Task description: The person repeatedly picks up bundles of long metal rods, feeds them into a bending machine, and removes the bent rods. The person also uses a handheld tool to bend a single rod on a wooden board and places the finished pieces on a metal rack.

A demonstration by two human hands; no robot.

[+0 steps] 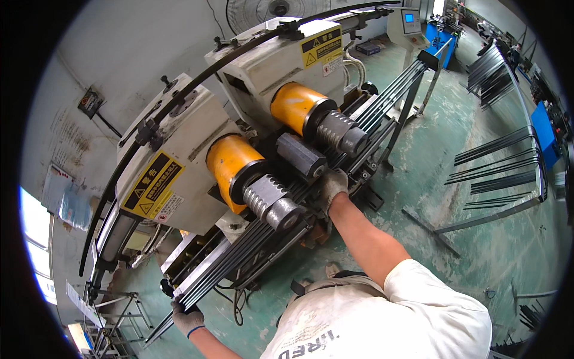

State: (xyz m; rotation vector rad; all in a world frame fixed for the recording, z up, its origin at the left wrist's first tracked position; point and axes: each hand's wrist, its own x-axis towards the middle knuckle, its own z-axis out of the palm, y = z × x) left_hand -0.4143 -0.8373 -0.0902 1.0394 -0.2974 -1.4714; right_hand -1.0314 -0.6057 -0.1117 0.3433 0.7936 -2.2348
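Observation:
Several long dark metal rods (230, 257) lie side by side through a machine, running from lower left to upper right. My left hand (186, 317), in a grey glove, is closed around the rods near their left end. My right hand (332, 185), also gloved, reaches in at the middle of the machine, beside a dark hexagonal roller (300, 154). Its fingers are mostly hidden there. On either side of that roller stand two ridged metal rollers (272, 200) with orange cylindrical housings (234, 164) behind them.
White machine bodies (179, 197) carry yellow warning labels. A black curved bar (221, 63) arches over them. A control panel (409, 23) stands at the far right end. Racks of dark rods (499, 164) are on the right, and a metal frame stand (122, 317) is at lower left.

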